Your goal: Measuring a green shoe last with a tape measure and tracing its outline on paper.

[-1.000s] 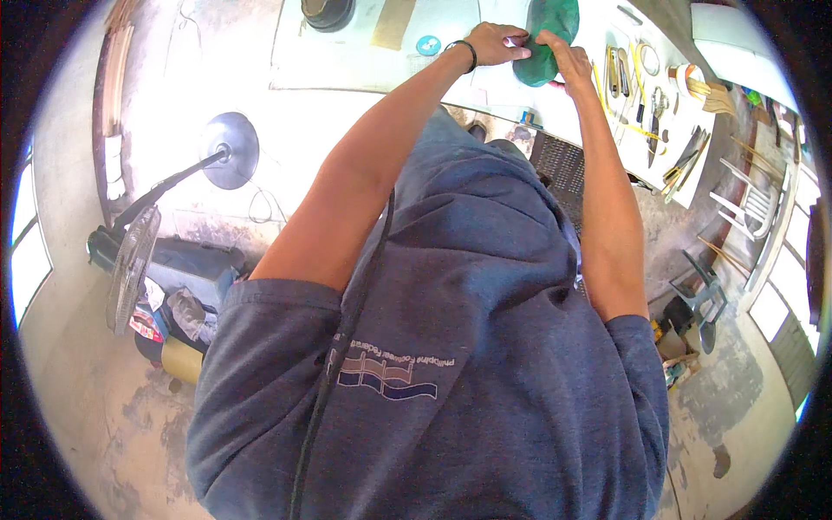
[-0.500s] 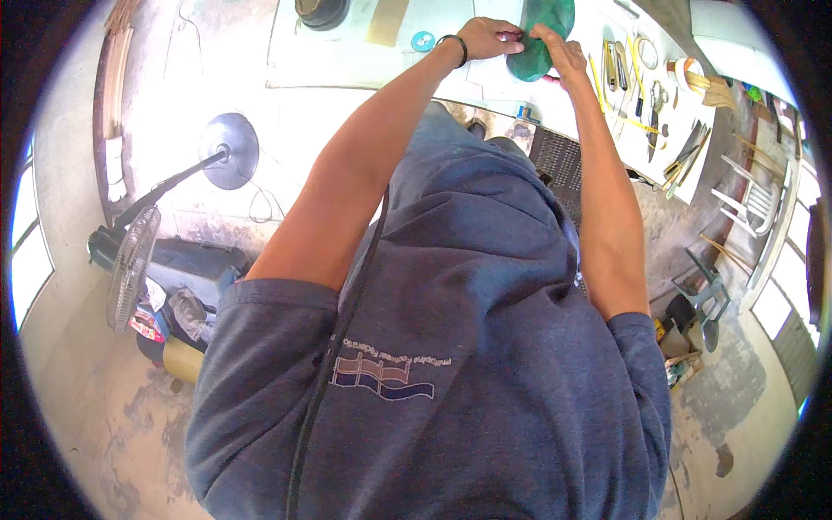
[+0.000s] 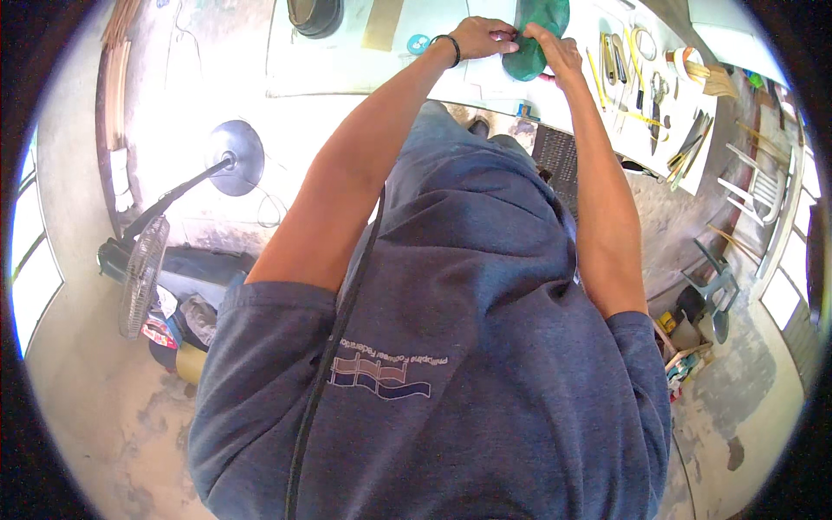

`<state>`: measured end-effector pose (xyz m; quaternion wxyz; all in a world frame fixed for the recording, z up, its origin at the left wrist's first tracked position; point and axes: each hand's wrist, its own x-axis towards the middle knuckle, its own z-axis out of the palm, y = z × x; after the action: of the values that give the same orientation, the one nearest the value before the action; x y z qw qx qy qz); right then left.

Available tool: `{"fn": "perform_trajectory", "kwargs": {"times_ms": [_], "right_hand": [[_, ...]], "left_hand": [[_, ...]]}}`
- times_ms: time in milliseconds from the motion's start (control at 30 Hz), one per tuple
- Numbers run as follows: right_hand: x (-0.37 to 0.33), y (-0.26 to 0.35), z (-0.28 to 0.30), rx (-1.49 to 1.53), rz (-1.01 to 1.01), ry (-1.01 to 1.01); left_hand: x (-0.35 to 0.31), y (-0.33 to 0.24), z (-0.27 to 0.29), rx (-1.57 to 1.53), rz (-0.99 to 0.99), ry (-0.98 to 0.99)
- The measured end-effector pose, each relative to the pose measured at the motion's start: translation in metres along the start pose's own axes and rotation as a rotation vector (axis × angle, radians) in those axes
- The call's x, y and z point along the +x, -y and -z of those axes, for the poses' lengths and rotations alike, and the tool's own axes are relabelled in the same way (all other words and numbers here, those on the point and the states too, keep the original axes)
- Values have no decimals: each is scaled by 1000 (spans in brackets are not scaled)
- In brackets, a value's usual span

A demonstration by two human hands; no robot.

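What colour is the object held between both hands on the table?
Green, seen in the head view, the only one.

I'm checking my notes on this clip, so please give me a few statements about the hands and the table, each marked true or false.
1. Both hands, left hand and right hand, touch the green piece. True.
2. The left wrist bears a black band. True.
3. The green piece lies on the floor. False: it is at the white table.
4. The scissors lie left of the hands. False: they lie to the right, among other tools.
5. The standing fan is on the table. False: it stands on the floor at the left.
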<state>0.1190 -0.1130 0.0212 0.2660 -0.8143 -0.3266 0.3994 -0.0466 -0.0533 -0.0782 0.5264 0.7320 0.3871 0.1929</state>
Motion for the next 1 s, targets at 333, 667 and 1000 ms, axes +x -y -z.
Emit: {"fn": "perform_trajectory", "kwargs": {"times_ms": [333, 667, 1000], "right_hand": [[16, -5, 0, -87, -14, -92], [-3, -8, -17, -199, 10, -149], [-14, 6, -18, -124, -37, -188]], "left_hand": [[0, -21, 14, 34, 30, 65], [-21, -22, 17, 88, -59, 72], [-27, -35, 25, 22, 40, 70]]}}
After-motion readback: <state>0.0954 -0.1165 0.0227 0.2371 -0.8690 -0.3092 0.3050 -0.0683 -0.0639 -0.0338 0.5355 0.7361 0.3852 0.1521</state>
